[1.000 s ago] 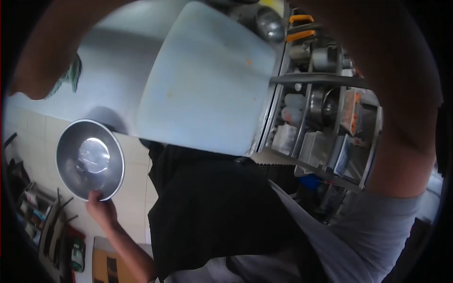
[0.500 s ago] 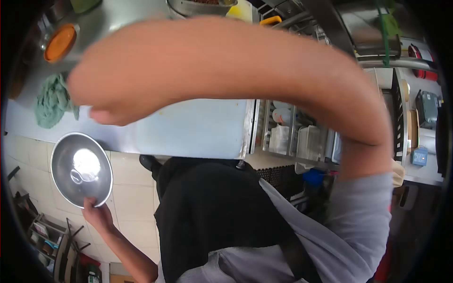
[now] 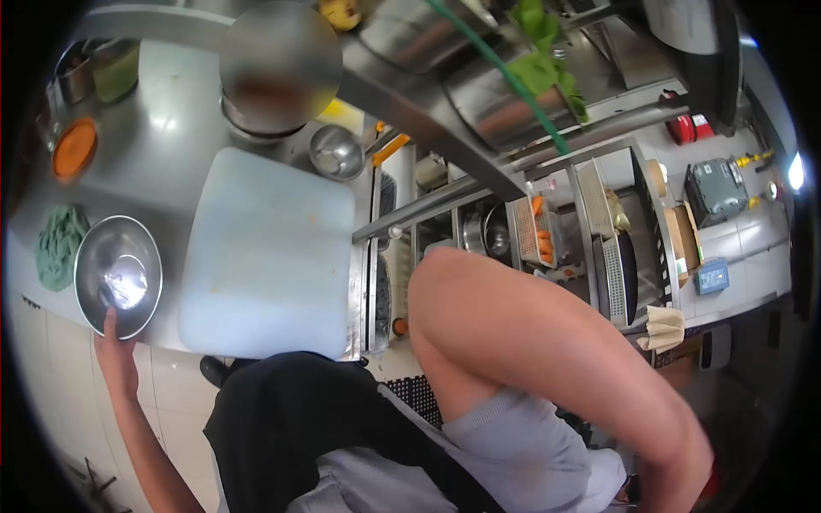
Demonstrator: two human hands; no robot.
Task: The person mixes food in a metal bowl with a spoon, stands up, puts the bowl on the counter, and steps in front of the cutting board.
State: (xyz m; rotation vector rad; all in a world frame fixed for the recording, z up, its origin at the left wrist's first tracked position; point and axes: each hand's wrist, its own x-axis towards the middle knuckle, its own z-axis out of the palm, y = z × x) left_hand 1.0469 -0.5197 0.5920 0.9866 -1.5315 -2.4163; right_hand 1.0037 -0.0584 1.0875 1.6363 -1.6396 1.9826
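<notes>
My left hand grips the near rim of a round metal bowl, thumb inside, at the left edge of the metal counter. The bowl is tilted, its shiny inside showing. A crumpled green cloth lies beside it. To its right a large white cutting board lies flat on the counter, with small orange specks. My right arm is bent, its elbow near the middle of the view and its forearm reaching to the lower right. Around the wrist my right hand runs off the bottom edge, its fingers hidden.
An orange round container and a small metal bowl stand on the counter. A blurred round shape hides part of a larger bowl behind. Metal bars and shelves with baskets of carrots fill the right; a blue box stands farther right.
My right arm has swung from across the board to the lower right. The view has shifted, showing more shelves. My left hand still holds the bowl, which now appears closer to the green cloth.
</notes>
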